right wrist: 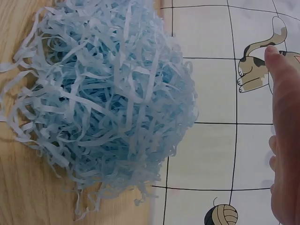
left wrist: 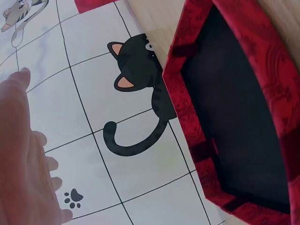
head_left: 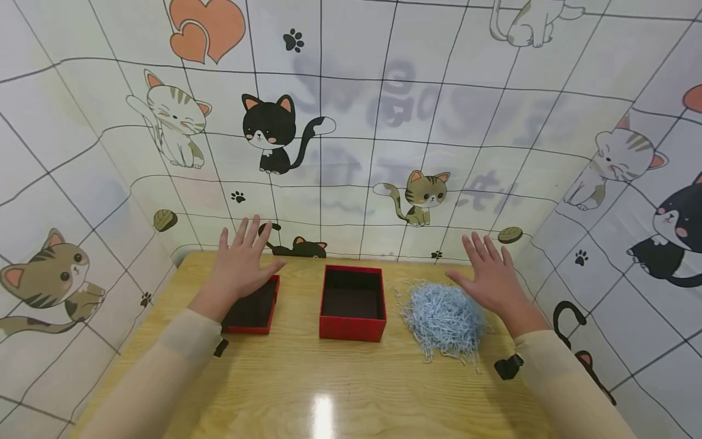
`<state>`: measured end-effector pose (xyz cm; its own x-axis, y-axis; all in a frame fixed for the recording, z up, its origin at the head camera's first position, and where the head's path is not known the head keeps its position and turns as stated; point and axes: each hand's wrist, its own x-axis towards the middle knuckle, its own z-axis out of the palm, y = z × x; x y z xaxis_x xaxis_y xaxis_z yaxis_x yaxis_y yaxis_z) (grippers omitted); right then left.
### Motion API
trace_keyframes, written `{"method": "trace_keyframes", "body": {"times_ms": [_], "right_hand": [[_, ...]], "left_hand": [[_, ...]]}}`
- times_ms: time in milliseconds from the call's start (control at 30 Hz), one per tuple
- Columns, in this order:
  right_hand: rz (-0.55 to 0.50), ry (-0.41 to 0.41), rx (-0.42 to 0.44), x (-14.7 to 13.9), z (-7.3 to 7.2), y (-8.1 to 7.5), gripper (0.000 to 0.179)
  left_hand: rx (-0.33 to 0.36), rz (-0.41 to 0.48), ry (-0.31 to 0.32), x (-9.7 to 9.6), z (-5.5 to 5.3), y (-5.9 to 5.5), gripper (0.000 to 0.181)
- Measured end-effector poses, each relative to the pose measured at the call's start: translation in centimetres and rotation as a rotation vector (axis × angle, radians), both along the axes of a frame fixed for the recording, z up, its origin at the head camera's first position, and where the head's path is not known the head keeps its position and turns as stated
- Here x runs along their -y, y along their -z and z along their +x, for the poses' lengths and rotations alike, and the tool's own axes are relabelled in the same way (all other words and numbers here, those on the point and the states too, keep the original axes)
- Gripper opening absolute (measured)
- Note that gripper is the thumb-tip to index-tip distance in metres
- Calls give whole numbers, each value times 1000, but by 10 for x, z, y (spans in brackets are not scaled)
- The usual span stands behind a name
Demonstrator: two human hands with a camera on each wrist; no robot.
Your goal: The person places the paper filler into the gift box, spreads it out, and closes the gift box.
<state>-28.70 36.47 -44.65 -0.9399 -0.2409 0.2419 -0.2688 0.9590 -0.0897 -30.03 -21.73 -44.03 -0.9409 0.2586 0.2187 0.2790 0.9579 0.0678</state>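
Both arms wear long sleeves in a plain, pale cream, the left sleeve [head_left: 156,372] matching the right sleeve [head_left: 565,384], each ending at the wrist in a straight-edged cuff. Near the left wrist the cloth looks slightly greyer. A small, angular black block [head_left: 509,367] juts out beside the right cuff; a smaller black piece [head_left: 221,348] shows by the left. The left hand [head_left: 241,263] and right hand [head_left: 490,272] are bare.

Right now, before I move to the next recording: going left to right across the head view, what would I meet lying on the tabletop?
Shallow red lid with its dark inside facing up → open red box → pile of pale blue shredded paper.
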Motion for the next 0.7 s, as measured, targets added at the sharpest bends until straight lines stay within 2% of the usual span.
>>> {"method": "trace_keyframes", "body": {"times_ms": [200, 400, 567, 700], "right_hand": [[22, -22, -4, -2, 5, 6, 104], [27, -27, 8, 1, 9, 5, 104], [-22, -34, 10, 1, 11, 8, 104], [-91, -51, -3, 0, 12, 15, 102]], "left_hand": [[-23, 25, 35, -5, 2, 8, 101], [-55, 60, 85, -15, 9, 12, 100], [-80, 97, 116, -22, 9, 19, 98], [-66, 145, 141, -26, 7, 23, 97]]}}
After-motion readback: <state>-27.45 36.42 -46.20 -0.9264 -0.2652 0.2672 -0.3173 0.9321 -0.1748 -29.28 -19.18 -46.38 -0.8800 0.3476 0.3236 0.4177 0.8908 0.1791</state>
